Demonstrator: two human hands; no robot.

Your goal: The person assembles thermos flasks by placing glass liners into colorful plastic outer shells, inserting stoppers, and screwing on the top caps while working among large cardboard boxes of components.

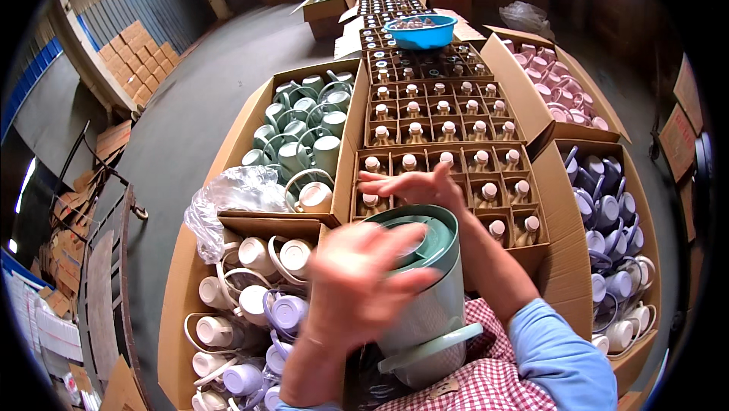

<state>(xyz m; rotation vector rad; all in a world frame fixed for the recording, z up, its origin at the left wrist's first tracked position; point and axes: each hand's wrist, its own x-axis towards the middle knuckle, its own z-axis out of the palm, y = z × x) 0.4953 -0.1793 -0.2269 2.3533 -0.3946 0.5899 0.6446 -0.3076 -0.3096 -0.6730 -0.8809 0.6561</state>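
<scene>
Head view: green jug [429, 289] sits in the lap, just above a red-check cloth [486, 381], mouth tilted up and away from the body, long axis running from lower centre toward the upper left rim; handle [429, 346] at the near, lower end. L hand [357, 289] is motion-blurred, fingers spread, palm over the jug's near-left side and rim; looks flat against it, not closed round anything, tho blur hides the contact. R hand [414, 187] lies beyond the jug at its far rim, fingers stretched leftward, open, holding nothing; cannot tell if it touches. So the jug lies btwn both hands, L nearer the body. Behind: divided box [444, 145] of capped inserts, box of green jugs [304, 134] to the left, white and lilac ones lower left.
</scene>
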